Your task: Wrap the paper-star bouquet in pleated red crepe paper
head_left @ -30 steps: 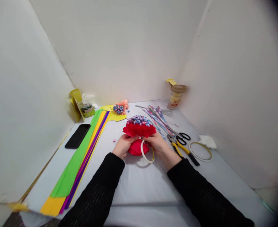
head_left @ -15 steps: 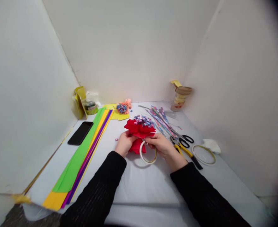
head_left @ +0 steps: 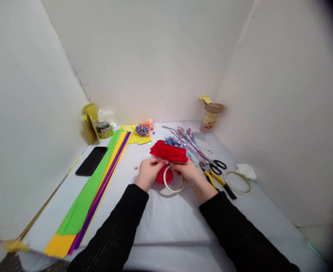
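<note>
Red crepe paper (head_left: 169, 151) is gathered around a cluster of small blue and pink folded stars (head_left: 174, 141), with more red paper below the hands. My left hand (head_left: 151, 172) pinches the gathered red paper from the left. From the right, my right hand (head_left: 187, 172) is closed at the same gather, fingertips close to the left ones. A roll of white tape (head_left: 166, 180) hangs below the right fingers, in front of the lower red paper. The exact hold of the right fingers on tape and paper is partly hidden.
Green, orange and purple paper strips (head_left: 98, 200) and a black phone (head_left: 92, 161) lie left. At right are yellow-handled pliers (head_left: 224, 183), scissors (head_left: 216, 166), another tape roll (head_left: 250, 185) and patterned strips (head_left: 193, 141). A lidded cup (head_left: 210, 119) stands behind; a second star cluster (head_left: 142, 130) sits at back.
The red flower has tilted, so its paper faces me more and less of the star cluster shows. Both hands stay at the gather. The whole view has shifted slightly.
</note>
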Motion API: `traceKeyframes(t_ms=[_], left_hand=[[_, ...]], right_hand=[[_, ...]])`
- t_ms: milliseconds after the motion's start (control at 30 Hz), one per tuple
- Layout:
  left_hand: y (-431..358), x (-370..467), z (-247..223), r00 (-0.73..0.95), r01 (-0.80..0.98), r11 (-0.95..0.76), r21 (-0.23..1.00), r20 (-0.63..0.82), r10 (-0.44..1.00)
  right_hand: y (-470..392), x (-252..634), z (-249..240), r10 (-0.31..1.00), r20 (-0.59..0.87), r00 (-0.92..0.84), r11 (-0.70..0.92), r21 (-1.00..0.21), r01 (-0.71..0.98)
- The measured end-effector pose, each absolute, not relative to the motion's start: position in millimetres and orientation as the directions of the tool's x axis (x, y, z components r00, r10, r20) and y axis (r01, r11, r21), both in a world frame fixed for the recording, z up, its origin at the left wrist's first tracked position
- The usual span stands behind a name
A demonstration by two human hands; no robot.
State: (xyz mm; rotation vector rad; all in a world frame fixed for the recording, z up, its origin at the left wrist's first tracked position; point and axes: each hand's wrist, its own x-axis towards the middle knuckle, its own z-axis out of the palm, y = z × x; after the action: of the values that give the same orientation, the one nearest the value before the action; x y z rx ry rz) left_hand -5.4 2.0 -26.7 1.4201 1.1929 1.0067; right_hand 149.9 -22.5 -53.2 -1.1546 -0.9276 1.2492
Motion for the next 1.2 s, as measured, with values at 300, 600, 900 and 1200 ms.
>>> traceKeyframes(t_ms=[300, 600, 900, 1200], left_hand=[[2.5, -7.6, -28.1, 0.424, -0.119, 0.157, 0.980, -0.093, 0.901], [5.7, -8.9, -29.7, 0.356, 0.115, -0.042, 0.992, -0.002, 0.935], [7.5, -11.0, -31.0, 0.313, -0.013, 0.005, 1.000, 0.000, 0.950], [8.7, -9.9, -30.5, 0.231, 0.095, -0.060, 0.994, 0.037, 0.972]], right_hand=[[-23.3, 151.2, -51.3, 0.999, 0.007, 0.042, 0.015, -0.977, -0.211], [-23.6, 157.5, -47.1, 1.000, -0.014, -0.005, -0.014, -0.994, -0.107], [-24.3, 165.5, -46.7, 0.988, -0.129, -0.082, -0.141, -0.976, -0.164], [-27.1, 166.1, -38.8, 0.981, -0.148, -0.125, -0.167, -0.974, -0.152]])
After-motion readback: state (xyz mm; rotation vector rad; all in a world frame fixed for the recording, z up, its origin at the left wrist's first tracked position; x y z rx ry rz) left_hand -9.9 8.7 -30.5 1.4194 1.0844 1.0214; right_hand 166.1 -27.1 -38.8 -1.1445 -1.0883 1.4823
